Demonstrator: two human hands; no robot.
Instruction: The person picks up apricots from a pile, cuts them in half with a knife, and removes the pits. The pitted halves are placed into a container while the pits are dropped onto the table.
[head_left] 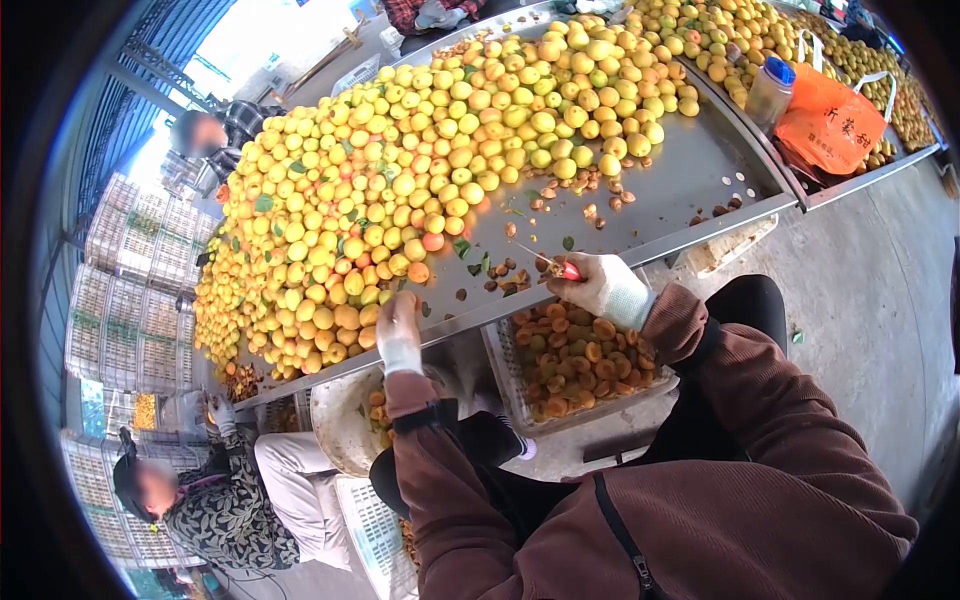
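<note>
My right hand (605, 288), in a white glove, is closed on a small knife (571, 271) with a red handle; its thin blade points up and left over the metal table (700, 170). At the near edge of the apricot pile (400, 180), my gloved left hand (399, 322) has its fingers curled down among the fruit. Whatever lies in those fingers is hidden. Brown apricot stones (503, 268) and a few leaves are scattered between my hands. Below the table edge, a crate (510, 385) holds halved, pitted apricots (575, 360).
A white bucket (345, 400) stands left of the crate, near a white basket (365, 520). An orange bag (830, 125) and a blue-capped bottle (770, 92) rest at the right. Co-workers (230, 500) sit along the table's left and far sides. Stacked crates (130, 320) rise at left.
</note>
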